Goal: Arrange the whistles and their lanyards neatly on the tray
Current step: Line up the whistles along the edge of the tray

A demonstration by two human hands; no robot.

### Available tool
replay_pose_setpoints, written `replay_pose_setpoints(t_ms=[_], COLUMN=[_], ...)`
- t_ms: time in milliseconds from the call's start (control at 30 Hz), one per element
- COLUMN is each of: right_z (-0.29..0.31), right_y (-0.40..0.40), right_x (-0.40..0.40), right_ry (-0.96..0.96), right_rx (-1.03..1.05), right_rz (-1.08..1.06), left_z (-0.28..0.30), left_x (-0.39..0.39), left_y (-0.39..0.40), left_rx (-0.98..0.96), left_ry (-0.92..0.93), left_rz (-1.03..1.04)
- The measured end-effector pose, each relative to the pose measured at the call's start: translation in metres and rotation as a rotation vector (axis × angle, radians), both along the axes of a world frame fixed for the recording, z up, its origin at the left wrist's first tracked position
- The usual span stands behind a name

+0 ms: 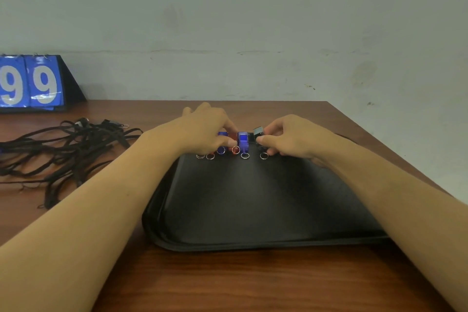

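Observation:
A black tray lies on the wooden table in front of me. Along its far edge stands a row of whistles, each with a small metal ring toward me. A blue whistle stands in the middle of the row, untouched. My left hand covers the left whistles, its thumb and fingers pinching a red whistle beside another blue whistle. My right hand pinches a black whistle at the row's right end. A tangle of black lanyards lies on the table left of the tray.
A blue flip scoreboard showing 9 9 stands at the table's far left against the wall. The table's right edge runs diagonally just past the tray. Bare wood lies in front of the tray.

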State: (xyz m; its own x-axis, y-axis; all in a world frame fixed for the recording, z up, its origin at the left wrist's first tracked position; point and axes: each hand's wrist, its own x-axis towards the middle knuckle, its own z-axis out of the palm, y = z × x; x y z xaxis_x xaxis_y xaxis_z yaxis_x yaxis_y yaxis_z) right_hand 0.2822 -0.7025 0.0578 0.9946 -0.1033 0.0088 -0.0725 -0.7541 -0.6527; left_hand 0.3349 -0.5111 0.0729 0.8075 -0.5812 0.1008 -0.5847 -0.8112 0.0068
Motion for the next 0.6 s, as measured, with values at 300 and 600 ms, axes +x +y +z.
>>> replay_pose_setpoints(t_ms=[300, 600], right_z=[0.0018, 0.0020], right_y=[0.0026, 0.0044], right_x=[-0.0005, 0.0003], right_ry=[-0.015, -0.061], right_rx=[-0.212, -0.252], right_rz=[0.017, 0.035], left_z=[-0.0005, -0.0028], left_x=[0.0007, 0.0067], left_y=[0.0011, 0.0018], left_rx=[-0.003, -0.005], left_ry=[0.009, -0.018], left_rz=[-0.016, -0.021])
